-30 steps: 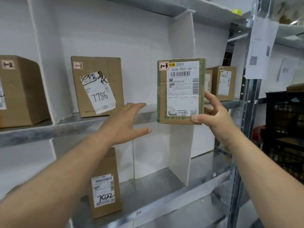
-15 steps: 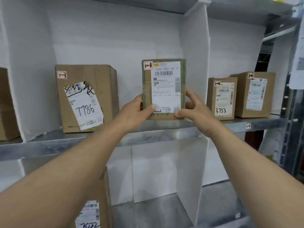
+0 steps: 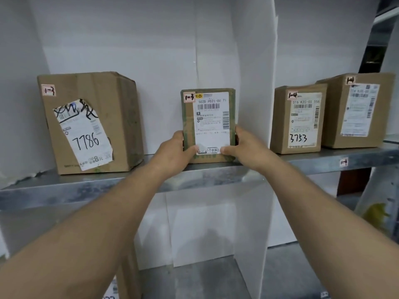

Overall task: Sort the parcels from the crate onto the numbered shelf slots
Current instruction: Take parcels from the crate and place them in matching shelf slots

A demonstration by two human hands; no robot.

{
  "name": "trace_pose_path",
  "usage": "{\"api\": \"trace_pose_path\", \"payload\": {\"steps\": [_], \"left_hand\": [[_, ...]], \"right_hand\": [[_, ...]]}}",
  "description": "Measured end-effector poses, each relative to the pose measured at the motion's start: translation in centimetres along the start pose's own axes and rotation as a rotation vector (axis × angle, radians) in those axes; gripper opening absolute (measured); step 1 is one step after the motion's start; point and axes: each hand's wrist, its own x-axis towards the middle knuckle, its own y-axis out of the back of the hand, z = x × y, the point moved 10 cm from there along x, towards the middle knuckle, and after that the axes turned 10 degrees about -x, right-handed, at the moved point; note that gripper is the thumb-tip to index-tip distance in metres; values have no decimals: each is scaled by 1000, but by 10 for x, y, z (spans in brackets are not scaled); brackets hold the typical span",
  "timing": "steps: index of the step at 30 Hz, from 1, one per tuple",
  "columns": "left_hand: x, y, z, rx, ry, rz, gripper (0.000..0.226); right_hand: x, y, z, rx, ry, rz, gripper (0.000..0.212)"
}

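Note:
A small green-taped cardboard parcel [image 3: 209, 117] with a white shipping label and a "1-3" sticker stands upright on the metal shelf [image 3: 86, 186], just left of a white divider panel [image 3: 254, 87]. My left hand [image 3: 174, 151] grips its lower left edge and my right hand [image 3: 244, 148] grips its lower right edge. A larger brown box [image 3: 90, 121] marked "1-3" and "7786" stands in the same slot to the left.
Right of the divider, two brown boxes marked "1-4" stand side by side, one [image 3: 299, 119] written "3753", the other [image 3: 356, 111] behind it. A "1-4" tag [image 3: 343, 162] is on the shelf edge. A lower shelf [image 3: 194, 277] holds another box at bottom left.
The parcel came from in front of the shelf into the slot and now rests on the shelf. My left hand joined the right on it. The view moved closer.

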Motion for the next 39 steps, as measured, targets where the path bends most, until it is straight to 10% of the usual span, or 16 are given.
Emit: {"api": "trace_pose_path", "payload": {"steps": [10,19,39], "left_hand": [[-22,23,14,-13,-97,211,76],[-131,59,18,205,-271,516,62],[-470,137,-234,541,842,629,54]], "right_hand": [[-13,18,-10,-240,17,195,92],[-90,2,-88,-418,420,553,38],[-258,-368,-201,-309,806,-381,35]]}}
